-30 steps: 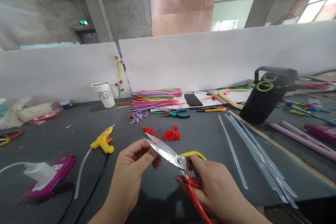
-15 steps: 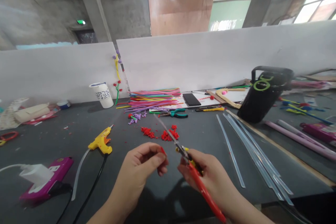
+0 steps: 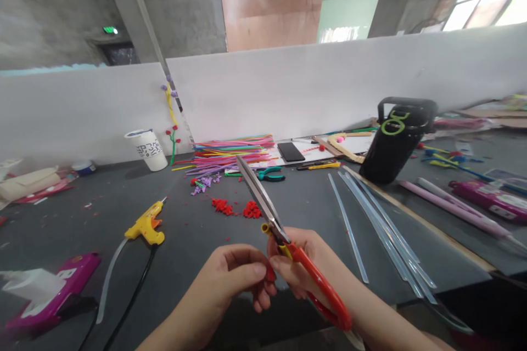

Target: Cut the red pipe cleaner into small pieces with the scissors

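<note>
My left hand (image 3: 236, 279) is closed in a pinch on a small red piece (image 3: 270, 273), mostly hidden by the fingers. Right beside it, my right hand (image 3: 307, 263) grips red-handled scissors (image 3: 263, 200), their blades pointing up and away, nearly together. Its thumb and fingertips come up against the red piece. A small yellow part (image 3: 267, 228) shows by the scissors' pivot; I cannot tell what it is. Beyond the blades lie two small heaps of red bits, one on the left (image 3: 222, 207) and one on the right (image 3: 252, 209).
A yellow glue gun (image 3: 147, 225) and a magenta power strip (image 3: 55, 290) lie at left. Colourful pipe cleaners (image 3: 230, 152), teal-handled pliers (image 3: 269, 174) and a phone (image 3: 291, 151) are at the back. Clear glue sticks (image 3: 379, 230) and a black bottle (image 3: 393, 142) occupy the right.
My hands have come together, the right one now touching the red piece in the left. The scissors' blades have swung more into view, and the table scene has shifted left.
</note>
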A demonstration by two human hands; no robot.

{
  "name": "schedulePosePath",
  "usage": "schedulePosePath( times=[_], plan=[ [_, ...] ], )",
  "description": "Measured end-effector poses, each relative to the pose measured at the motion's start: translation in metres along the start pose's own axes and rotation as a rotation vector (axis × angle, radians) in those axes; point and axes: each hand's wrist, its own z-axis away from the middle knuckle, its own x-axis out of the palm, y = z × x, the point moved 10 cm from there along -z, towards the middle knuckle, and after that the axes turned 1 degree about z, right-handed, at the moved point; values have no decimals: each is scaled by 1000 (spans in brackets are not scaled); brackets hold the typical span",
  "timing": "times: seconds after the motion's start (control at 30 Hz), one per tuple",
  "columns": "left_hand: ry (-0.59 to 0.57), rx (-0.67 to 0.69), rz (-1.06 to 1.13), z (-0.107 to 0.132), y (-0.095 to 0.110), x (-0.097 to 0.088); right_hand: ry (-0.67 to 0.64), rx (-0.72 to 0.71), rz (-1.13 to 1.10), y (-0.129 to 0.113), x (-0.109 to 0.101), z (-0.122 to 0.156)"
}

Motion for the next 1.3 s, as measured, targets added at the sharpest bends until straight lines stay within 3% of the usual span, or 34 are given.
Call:
schedulePosePath(
  times=[0.27, 0.43, 0.53, 0.73, 0.87, 1.0, 1.3],
  plan=[
    [4, -17, -7, -3, -6, 1, 38, -30, -23, -4, -5, 0],
    [112, 80, -89, -6, 5, -12, 72, -43, 9, -3, -10, -1],
    [118, 78, -119, -7, 4, -11, 67, -51, 60, -3, -8, -2],
    [182, 118, -199, -1, 11, -15, 119, -127, 260, -16, -10, 0],
    [335, 261, -161, 12, 30, -36, 204, -199, 582, -25, -16, 6],
    [413, 396, -81, 22, 46, -50, 279, -211, 858, -22, -17, 12],
    [433, 470, 33, 30, 53, -52, 289, -255, 1082, -15, -8, 15]
  ],
)
